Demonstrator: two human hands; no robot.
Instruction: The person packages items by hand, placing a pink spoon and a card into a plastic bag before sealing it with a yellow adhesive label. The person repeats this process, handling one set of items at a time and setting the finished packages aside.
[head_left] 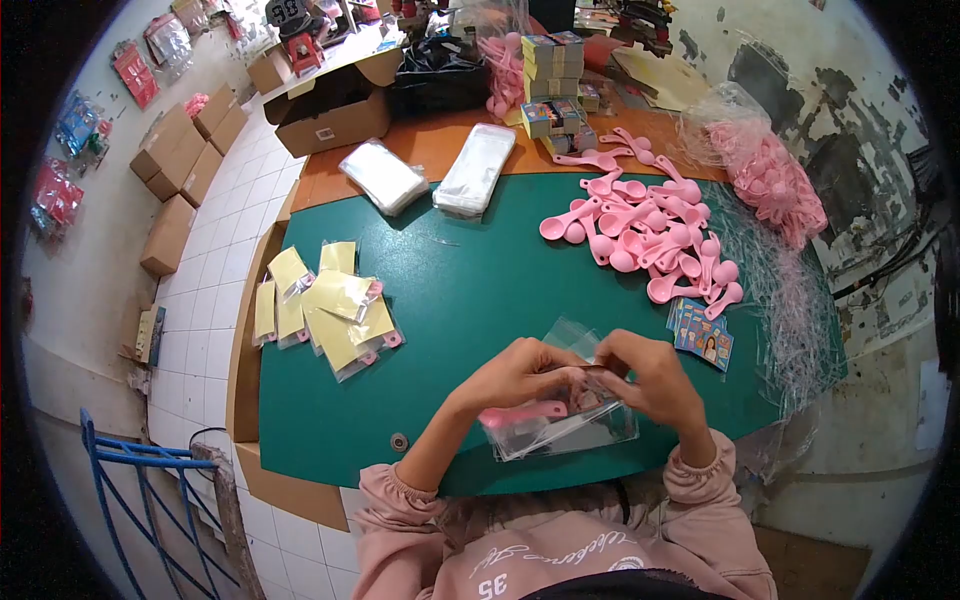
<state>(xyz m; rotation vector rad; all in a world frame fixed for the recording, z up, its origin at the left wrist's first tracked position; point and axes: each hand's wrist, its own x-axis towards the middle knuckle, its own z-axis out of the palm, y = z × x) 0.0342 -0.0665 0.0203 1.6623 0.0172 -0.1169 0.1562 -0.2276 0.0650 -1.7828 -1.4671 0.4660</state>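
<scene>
The left hand (pixel 525 372) and right hand (pixel 648 380) are close together, pinching a thin thing (pixel 592 368) I can't make out. Just below the left hand is a pink measuring spoon (pixel 522 412), in or on clear plastic bags (pixel 600 434); I can't tell which.

Dusty-pink top (pixel 555 568); white script lettering (pixel 608 541), number (pixel 492 585); gathered sleeves (pixel 708 478).
</scene>
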